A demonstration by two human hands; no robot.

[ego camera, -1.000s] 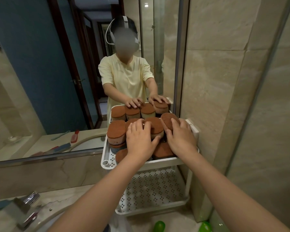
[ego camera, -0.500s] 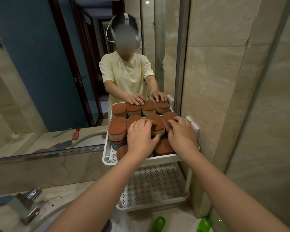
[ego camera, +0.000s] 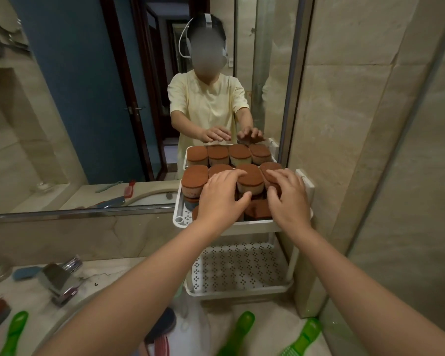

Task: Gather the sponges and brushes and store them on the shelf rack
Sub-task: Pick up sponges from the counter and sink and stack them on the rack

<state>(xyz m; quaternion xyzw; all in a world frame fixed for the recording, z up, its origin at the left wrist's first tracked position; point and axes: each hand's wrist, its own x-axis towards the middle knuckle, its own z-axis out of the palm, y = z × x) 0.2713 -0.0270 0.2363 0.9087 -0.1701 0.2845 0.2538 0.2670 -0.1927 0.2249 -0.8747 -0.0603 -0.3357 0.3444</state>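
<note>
On the rack's top tier: sponges (ego camera: 194,176) stood packed with brown tops up. A row of four sat at the back against the mirror (ego camera: 75,98), with more lower down in front.
Rack (ego camera: 254,225): white, two tiers, in the corner between mirror and tiled wall. The lower tier (ego camera: 239,268) was perforated.
Left hand (ego camera: 220,201): lay palm down on the middle sponges. Fingers (ego camera: 231,174) were straight and slightly apart across the tops, thumb out sideways toward the other hand. It clamped on nothing.
Right hand (ego camera: 289,204): was on the rightmost sponge (ego camera: 267,167). Fingers (ego camera: 276,192) were bent and close together, hooked over its top and front edge.
Hands: near each other, not touching.
Brushes (ego camera: 239,332): three green handles lay on the counter (ego camera: 113,268) at the bottom edge, below the rack. Heads were cut off or blurred.
Tap (ego camera: 59,281): chrome, on the counter left of the rack.
</note>
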